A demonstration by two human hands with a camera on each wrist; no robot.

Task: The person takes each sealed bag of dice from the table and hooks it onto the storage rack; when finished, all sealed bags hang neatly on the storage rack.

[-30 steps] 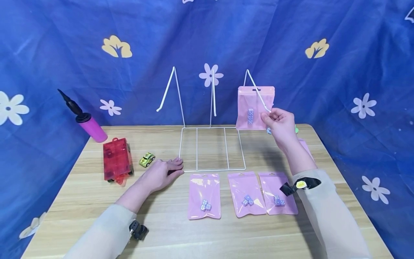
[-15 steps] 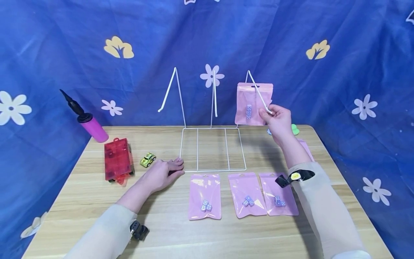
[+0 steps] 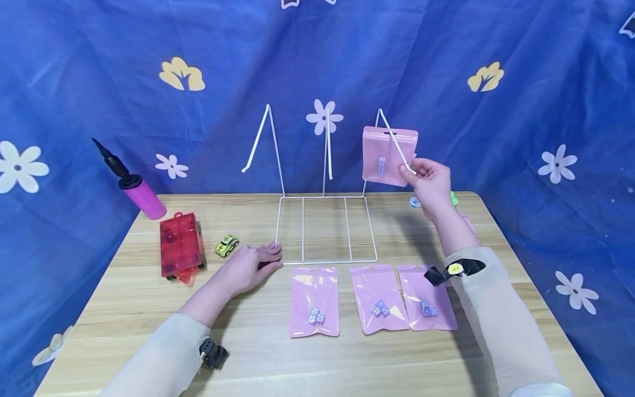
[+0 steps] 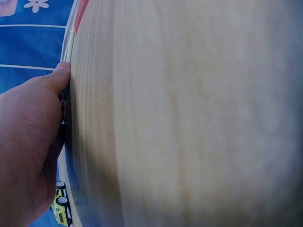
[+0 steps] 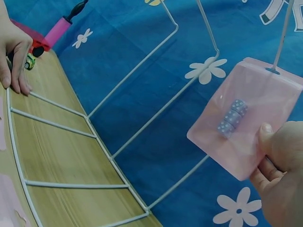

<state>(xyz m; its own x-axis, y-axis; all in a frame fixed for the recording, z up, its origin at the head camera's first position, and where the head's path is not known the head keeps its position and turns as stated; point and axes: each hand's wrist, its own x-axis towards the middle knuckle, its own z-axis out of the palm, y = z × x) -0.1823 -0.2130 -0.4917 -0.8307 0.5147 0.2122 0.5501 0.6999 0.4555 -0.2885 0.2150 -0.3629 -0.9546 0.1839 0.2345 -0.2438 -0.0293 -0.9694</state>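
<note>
Dice (image 3: 381, 166) stacked in a short column give the pink pouch (image 3: 391, 157) what weight it has, so it should handle as a light thing, its film soft enough to bend yet firm enough to hang fairly flat. That film looks glossy and may slip under dry fingertips; neither it nor the dice seem fragile, though the thin plastic round the hanging slot could tear if dragged. The right hand (image 3: 432, 184) pinches the pouch by its lower side edge, thumb on the front and fingers curled behind, a sensible hold that leaves slot and dice free. The pouch is up at the right prong (image 3: 397, 144) of the white wire rack (image 3: 327, 262); the wire appears to run through the slot, though the angle makes the depth hard to judge. At the rack's front left corner the left hand (image 3: 245, 267) rests with its fingers fairly straight, tips on the wire, and this should steady a light frame. Underneath is a smooth wood-grain table (image 3: 278, 364), with three more pouches (image 3: 314, 292) lying flat near its front. A red case (image 3: 179, 245), a toy car (image 3: 226, 245) and a purple pump (image 3: 144, 198) occupy the left side, before a blue flowered backdrop (image 3: 223, 44).
</note>
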